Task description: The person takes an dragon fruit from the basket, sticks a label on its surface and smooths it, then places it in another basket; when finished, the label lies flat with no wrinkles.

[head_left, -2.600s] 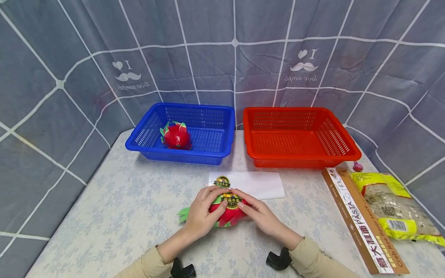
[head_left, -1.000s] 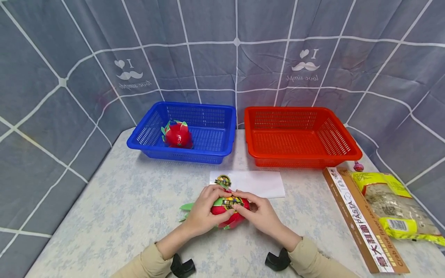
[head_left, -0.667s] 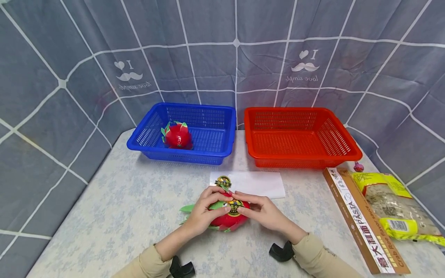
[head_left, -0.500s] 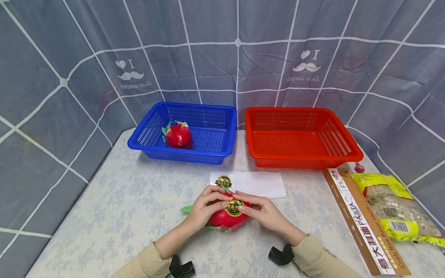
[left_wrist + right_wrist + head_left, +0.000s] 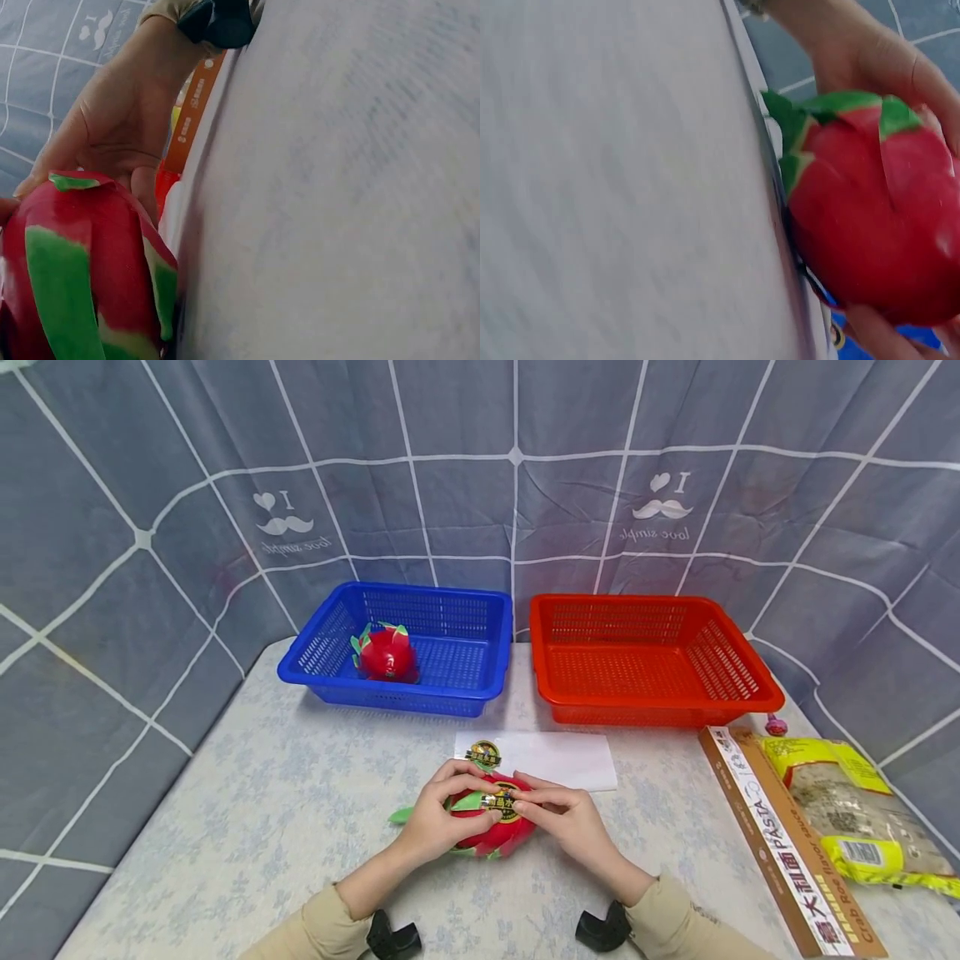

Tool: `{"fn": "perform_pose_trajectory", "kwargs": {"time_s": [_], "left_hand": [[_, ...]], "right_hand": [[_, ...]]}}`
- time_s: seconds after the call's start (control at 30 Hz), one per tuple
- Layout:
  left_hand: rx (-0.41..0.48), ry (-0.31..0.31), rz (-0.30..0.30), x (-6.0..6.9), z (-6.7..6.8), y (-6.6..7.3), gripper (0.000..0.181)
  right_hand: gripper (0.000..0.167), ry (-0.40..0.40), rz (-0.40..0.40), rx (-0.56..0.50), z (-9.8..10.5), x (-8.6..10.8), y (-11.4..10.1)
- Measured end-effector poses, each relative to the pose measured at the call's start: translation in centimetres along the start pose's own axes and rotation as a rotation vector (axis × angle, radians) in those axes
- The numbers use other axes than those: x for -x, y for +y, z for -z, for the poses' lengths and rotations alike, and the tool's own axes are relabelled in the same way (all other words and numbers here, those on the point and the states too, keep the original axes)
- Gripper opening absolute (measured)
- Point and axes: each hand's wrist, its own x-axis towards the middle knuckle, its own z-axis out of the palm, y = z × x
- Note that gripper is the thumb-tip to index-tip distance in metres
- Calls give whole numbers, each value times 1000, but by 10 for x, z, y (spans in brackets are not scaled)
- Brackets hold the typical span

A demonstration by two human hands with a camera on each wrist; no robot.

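Both hands hold a red dragon fruit with green leaf tips, low over the table in the head view. The left hand curls round its left side, and the right hand grips its right side. A round black-and-gold sticker sits on top of the fruit, with both thumbs at its edges. In the left wrist view the dragon fruit shows with the right hand behind it. The right wrist view has the dragon fruit between the left hand and the right hand's fingers.
Behind the fruit lies a white sheet with a similar sticker at its left end. A blue basket holds another dragon fruit. Beside it stands a red basket. At right lie a pasta box, a bag and a lollipop.
The dragon fruit has turned slightly between the hands, so a green leaf shows again beside the sticker. The right hand's fingers have shifted a little over the fruit. The baskets stay put.
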Motion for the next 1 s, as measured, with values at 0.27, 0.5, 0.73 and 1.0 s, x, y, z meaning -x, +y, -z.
{"fn": "perform_pose_trajectory", "kwargs": {"time_s": [0.27,0.5,0.73,1.0], "left_hand": [[-19,23,-60,1,0,19,19],[12,8,-43,0,0,20,17],[-136,-36,-149,0,1,19,18],[-205,-43,-270,0,-2,9,24]], "right_hand": [[30,-67,74,82,1,-1,2],[38,-197,103,180,8,-1,-3],[44,-198,-6,89,7,-1,-7],[42,-257,-25,92,12,-2,-8]]}}
